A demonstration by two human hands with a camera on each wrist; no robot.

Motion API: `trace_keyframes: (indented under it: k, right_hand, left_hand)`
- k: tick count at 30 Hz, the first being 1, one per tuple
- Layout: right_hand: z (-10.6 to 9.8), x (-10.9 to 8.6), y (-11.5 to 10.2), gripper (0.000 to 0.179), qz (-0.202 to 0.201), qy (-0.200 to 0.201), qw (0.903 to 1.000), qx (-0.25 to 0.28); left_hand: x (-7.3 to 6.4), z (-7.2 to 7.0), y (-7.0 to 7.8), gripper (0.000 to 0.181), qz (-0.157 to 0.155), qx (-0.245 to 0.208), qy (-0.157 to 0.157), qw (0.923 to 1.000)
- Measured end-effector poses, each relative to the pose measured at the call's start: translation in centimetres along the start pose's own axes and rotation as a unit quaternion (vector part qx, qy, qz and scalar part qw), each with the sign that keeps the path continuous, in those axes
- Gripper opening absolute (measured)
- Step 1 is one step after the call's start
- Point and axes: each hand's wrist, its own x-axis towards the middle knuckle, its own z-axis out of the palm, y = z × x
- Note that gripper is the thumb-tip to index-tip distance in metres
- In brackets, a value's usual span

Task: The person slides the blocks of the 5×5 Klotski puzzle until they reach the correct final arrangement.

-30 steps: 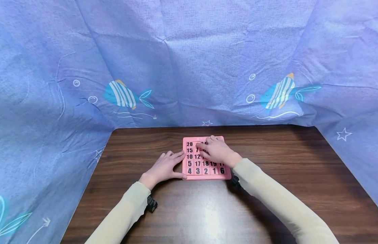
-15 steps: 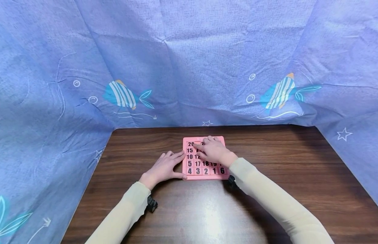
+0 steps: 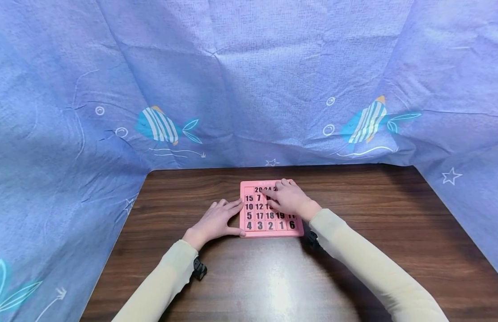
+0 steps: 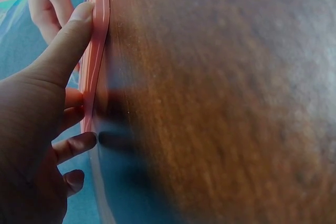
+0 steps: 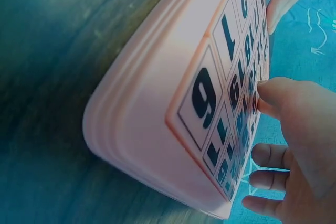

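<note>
A pink number slide puzzle (image 3: 272, 234) lies flat on the table. In its top row, the 20 tile (image 3: 258, 190) sits second from the left, with a bare slot in the left corner. My right hand (image 3: 290, 199) reaches over the puzzle, index fingertip at the top row between the 20 and 24 tiles, hiding several tiles at the upper right. Along the left side lies my left hand (image 3: 214, 222), fingers extended, thumb at the near left corner. The left wrist view shows that thumb (image 4: 79, 24) touching the puzzle's edge.
The dark wooden table (image 3: 184, 286) reflects a bright glare near its front. A blue cloth (image 3: 249, 89) with printed fish hangs behind it and at both sides. Black wrist cameras sit under both sleeves.
The 20 tile has slid right from the corner into the second slot, leaving the corner slot bare. My right hand moved left to it, then back right. My left hand stayed put.
</note>
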Motion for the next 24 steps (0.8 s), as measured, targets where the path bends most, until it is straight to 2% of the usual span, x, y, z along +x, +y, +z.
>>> trace_keyframes:
  k: [7, 13, 17, 24]
  right_hand:
    - [-0.1, -0.2, -0.9, 0.044, -0.036, 0.023, 0.9990, 0.015]
    - [-0.3, -0.1, -2.4, 0.044, -0.078, 0.014, 0.9968, 0.003]
    - [-0.2, 0.3, -2.7, 0.043, -0.072, 0.004, 0.9974, -0.009]
    - [-0.1, 1.0, -2.3, 0.043, -0.052, 0.003, 0.9986, 0.006]
  left_hand:
    - [0.0, 0.1, 0.0, 0.094, -0.002, -0.001, -0.001, 1.0000]
    - [0.0, 0.1, 0.1, 0.094, 0.000, -0.001, -0.001, 1.0000]
    - [0.0, 0.1, 0.0, 0.094, 0.000, 0.000, -0.002, 1.0000]
    - [0.1, 0.2, -0.2, 0.094, -0.001, 0.004, -0.005, 1.0000]
